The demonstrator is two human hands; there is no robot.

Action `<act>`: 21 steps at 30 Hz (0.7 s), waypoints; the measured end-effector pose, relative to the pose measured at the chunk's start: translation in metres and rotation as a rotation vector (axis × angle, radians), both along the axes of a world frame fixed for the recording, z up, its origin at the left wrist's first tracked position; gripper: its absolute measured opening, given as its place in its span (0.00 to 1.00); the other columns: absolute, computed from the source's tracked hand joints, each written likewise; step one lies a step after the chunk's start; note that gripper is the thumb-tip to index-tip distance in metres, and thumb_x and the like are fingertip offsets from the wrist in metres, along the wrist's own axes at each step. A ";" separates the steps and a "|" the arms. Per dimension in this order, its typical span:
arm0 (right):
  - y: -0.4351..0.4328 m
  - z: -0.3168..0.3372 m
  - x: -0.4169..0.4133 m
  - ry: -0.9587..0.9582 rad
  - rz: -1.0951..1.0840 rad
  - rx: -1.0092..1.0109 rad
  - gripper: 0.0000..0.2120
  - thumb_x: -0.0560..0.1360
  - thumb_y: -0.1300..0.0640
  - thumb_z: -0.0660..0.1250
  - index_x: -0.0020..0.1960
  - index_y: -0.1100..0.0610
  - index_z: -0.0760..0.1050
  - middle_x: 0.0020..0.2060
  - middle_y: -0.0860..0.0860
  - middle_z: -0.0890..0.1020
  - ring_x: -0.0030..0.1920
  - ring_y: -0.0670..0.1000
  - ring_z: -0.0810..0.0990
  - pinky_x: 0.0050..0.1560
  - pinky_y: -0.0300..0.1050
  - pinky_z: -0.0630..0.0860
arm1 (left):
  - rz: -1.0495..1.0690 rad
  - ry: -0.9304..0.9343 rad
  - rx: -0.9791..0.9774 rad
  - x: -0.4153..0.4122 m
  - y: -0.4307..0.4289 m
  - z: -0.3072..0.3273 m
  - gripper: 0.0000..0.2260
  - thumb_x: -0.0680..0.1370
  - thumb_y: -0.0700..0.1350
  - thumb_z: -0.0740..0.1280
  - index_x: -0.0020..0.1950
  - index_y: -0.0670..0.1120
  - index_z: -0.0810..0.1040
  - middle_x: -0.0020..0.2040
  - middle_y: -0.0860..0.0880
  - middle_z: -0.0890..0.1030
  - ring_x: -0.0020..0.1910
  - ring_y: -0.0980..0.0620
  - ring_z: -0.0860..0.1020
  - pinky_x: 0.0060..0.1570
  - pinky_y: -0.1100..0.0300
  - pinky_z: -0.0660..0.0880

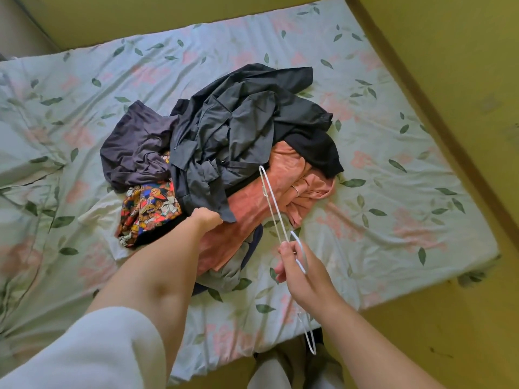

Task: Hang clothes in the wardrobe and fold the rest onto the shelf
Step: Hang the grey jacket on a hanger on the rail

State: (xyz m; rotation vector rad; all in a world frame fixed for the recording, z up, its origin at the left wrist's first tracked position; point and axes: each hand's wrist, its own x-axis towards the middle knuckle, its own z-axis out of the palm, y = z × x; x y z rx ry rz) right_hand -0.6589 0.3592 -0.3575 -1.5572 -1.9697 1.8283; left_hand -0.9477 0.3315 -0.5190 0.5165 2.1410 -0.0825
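Pale green cotton printed with pink flowers and dark leaves covers the mattress (56,136), and the clothes pile sits near its middle. At the pile's left edge a purple-grey garment (134,147) lies crumpled. Just below it, a bright cartoon-print fabric (148,206) spills toward me.

My left arm reaches in from the lower left with its white sleeve (98,346) pushed up above the elbow. My left hand (206,217) grips the lower edge of the dark grey shirt (224,136). The fingers are curled under the cloth and mostly hidden by it. That shirt is heaped on top of the pile and covers most of its centre.

Under it and to the right lies a salmon-orange garment (252,203), which runs down toward the near edge of the mattress. A black garment (317,150) is draped over its upper right corner.

A thin white hanger (276,220) crosses in front of the salmon cloth. One end points up over the pile and the other hangs down past my wrist. My right hand (303,273) pinches it between thumb and fingertips, right by the hook, and holds it in the air above the sheet. To the far right, yellow-green floor (449,332) borders the mattress.
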 end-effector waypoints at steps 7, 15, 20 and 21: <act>-0.001 -0.003 0.003 0.042 0.010 -0.030 0.16 0.85 0.44 0.54 0.53 0.54 0.73 0.43 0.55 0.82 0.45 0.57 0.82 0.45 0.43 0.79 | 0.089 0.023 0.082 0.004 0.004 -0.012 0.29 0.81 0.51 0.66 0.80 0.62 0.60 0.83 0.46 0.40 0.78 0.34 0.51 0.71 0.47 0.63; -0.002 -0.019 -0.001 0.064 -0.009 -0.032 0.17 0.85 0.44 0.54 0.52 0.55 0.73 0.43 0.56 0.83 0.44 0.57 0.82 0.45 0.46 0.80 | 0.442 0.168 0.265 0.008 0.005 -0.013 0.23 0.80 0.46 0.67 0.75 0.43 0.72 0.74 0.43 0.72 0.69 0.40 0.73 0.67 0.51 0.72; 0.001 0.001 -0.003 0.022 0.023 0.013 0.17 0.85 0.44 0.53 0.52 0.55 0.73 0.45 0.57 0.82 0.46 0.58 0.83 0.44 0.43 0.79 | 0.938 0.116 0.590 -0.001 -0.021 0.046 0.09 0.79 0.43 0.72 0.58 0.45 0.84 0.59 0.52 0.79 0.51 0.49 0.79 0.48 0.57 0.75; 0.001 0.005 -0.006 0.018 0.042 0.032 0.17 0.85 0.44 0.54 0.52 0.56 0.72 0.45 0.59 0.82 0.46 0.60 0.82 0.46 0.49 0.79 | 1.003 0.042 0.633 -0.002 -0.025 0.059 0.11 0.78 0.40 0.73 0.60 0.44 0.81 0.58 0.49 0.81 0.49 0.48 0.80 0.48 0.56 0.77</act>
